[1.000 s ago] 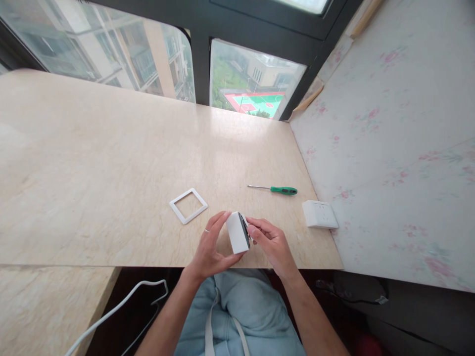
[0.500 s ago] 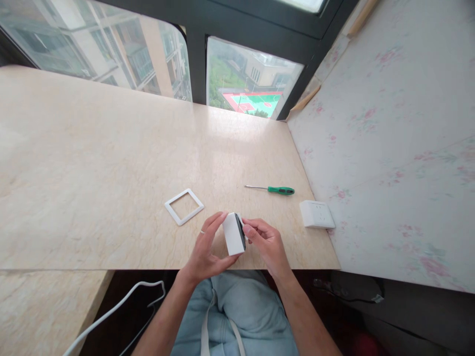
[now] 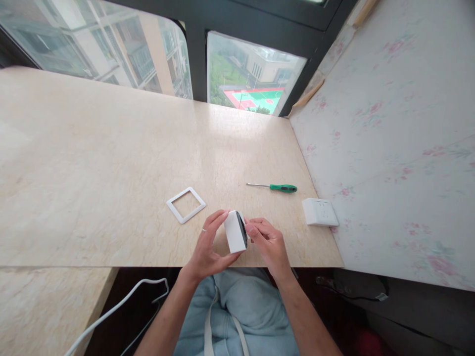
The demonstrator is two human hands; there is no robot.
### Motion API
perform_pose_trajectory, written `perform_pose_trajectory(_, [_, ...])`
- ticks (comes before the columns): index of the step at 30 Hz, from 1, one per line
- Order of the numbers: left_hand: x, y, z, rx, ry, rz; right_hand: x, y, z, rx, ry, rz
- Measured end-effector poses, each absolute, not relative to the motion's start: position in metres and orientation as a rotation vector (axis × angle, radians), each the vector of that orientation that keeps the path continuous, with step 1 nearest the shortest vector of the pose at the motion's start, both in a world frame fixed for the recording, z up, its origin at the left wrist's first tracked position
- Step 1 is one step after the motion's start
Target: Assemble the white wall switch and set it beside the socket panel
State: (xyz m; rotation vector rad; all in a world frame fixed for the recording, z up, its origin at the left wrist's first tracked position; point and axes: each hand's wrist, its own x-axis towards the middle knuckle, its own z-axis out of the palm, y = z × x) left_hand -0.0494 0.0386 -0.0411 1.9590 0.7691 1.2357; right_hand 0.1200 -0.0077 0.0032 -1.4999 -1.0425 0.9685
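Both my hands hold a white square box (image 3: 234, 232) with a dark face on its right side, just above the near edge of the beige marble table (image 3: 111, 148). My left hand (image 3: 208, 249) cups the box from the left, fingers curled round it, a ring on one finger. My right hand (image 3: 269, 242) pinches the dark face with its fingertips. A white square frame (image 3: 186, 204) lies flat on the table to the left of the hands.
A green-handled screwdriver (image 3: 276, 187) lies to the right behind the hands. A white wall socket (image 3: 319, 212) sits at the table's right edge against the floral wall (image 3: 389, 123). A white cable (image 3: 122, 301) hangs below the table. Windows run along the far edge.
The hands and box have stayed almost in place; the view has shifted slightly.
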Motion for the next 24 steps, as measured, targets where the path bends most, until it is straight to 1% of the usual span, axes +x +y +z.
perform_pose_trajectory(12, [-0.05, 0.0376, -0.0426, 1.929, 0.763, 1.239, 0.1213, -0.0137, 0.0015, -1.439, -1.107, 0.963])
perform_pose_trajectory(17, [-0.0509, 0.0373, -0.0422, 1.919, 0.748, 1.234, 0.1183, -0.0151, 0.0027, -1.469, -1.16, 0.913])
perform_pose_trajectory(24, [-0.0505, 0.0351, -0.0435, 1.773, 0.717, 1.188, 0.1166, -0.0168, 0.0024, -1.46, -1.225, 0.864])
